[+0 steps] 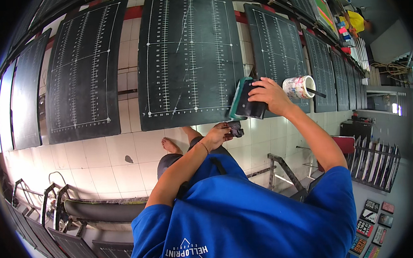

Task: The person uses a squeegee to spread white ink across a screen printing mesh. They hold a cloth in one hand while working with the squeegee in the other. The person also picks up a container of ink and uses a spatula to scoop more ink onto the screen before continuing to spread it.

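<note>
My right hand [270,95] grips a dark squeegee with a green edge [242,101] at the lower right corner of the middle black board [188,55], which is marked with white ruler lines. Just right of that hand stands a paint-stained white tub [297,87] with a dark stick in it. My left hand [218,135] is lower, below the board's edge, closed on a small dark object [236,129] that I cannot make out. My blue shirt [248,220] fills the lower middle of the view.
More black ruled boards [84,70] [277,46] run in a row to both sides over a white tiled floor [100,158]. My bare foot [170,145] shows below. Metal racks [47,216] stand lower left, dark frames [376,160] right. A person in yellow [356,22] is far off.
</note>
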`<state>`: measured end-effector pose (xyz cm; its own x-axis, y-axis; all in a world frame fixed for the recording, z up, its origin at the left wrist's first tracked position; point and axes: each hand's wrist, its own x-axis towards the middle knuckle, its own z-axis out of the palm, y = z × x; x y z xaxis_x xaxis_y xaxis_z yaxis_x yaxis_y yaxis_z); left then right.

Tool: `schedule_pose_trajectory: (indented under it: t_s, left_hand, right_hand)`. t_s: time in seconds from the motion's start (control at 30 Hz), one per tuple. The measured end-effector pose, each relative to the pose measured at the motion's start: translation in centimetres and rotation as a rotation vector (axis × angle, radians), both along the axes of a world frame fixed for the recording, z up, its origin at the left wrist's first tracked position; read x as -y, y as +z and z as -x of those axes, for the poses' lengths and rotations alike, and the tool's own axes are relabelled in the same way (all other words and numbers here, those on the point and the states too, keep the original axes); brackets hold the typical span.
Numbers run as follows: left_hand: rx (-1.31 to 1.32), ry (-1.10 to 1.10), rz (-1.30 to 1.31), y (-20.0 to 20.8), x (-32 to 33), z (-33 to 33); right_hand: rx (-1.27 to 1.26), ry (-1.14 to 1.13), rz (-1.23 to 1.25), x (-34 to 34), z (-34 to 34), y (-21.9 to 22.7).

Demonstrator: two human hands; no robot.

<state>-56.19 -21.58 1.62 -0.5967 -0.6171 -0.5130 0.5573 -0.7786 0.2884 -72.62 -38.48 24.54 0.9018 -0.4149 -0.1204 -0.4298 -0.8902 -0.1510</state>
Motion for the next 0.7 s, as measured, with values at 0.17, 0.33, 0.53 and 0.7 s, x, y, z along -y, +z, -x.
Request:
schedule_pose_trajectory:
  t_s: [0.17, 0.33, 0.53, 0.7]
  left_hand:
    - [0.062, -0.004, 0.015, 0.0, 0.3, -0.7]
    - [0.145, -0.012, -0.003, -0.1, -0.1, -2.2]
    - [0.191, -0.004, -0.022, -0.6, -1.5, -3.3]
    - [0.044, 0.016, 0.066, -3.3, -2.3, -3.1]
  right_hand:
    - [0.281, -0.241, 0.002, -1.5, -5.1, 0.6]
    - [0.265, -0.282, 0.178, -5.7, -8.2, -7.2]
    - [0.366, -0.636, 0.126, -10.3, -7.1, -2.8]
    - [0.31, -0.748, 0.124, -16.3, -6.0, -2.8]
